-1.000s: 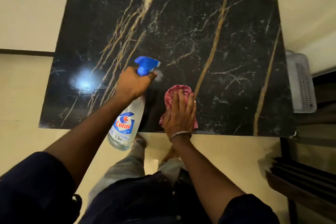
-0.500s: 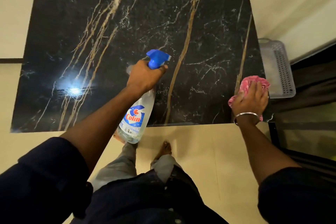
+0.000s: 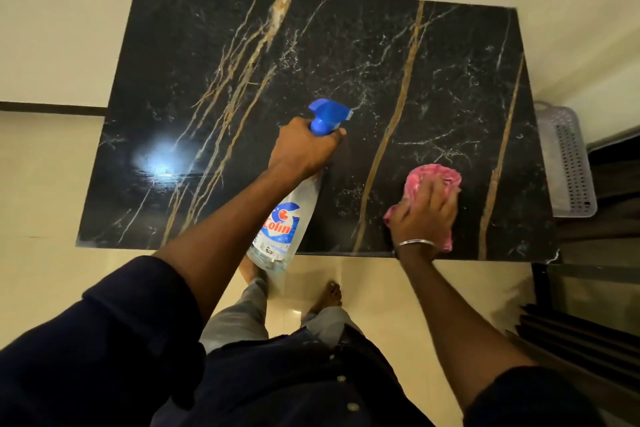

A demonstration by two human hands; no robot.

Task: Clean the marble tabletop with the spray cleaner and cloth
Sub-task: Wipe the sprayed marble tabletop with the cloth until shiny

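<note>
Left hand [image 3: 304, 149] wrapped tight round the neck of the spray bottle [image 3: 289, 218], just under the blue trigger head. The nozzle is over the middle of the tabletop [image 3: 207, 45] and the bottle base hangs past the near edge. Right hand [image 3: 427, 213] is flat, fingers spread, pressing the pink cloth [image 3: 438, 175] onto the tabletop by the near-right corner. Perforated basket [image 3: 571, 163] sits just off the right edge.

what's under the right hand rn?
A bunched pink cloth, pressed onto the marble tabletop by the right hand. Its edges show around the hand; the part under the palm and the marble beneath are covered.
</note>
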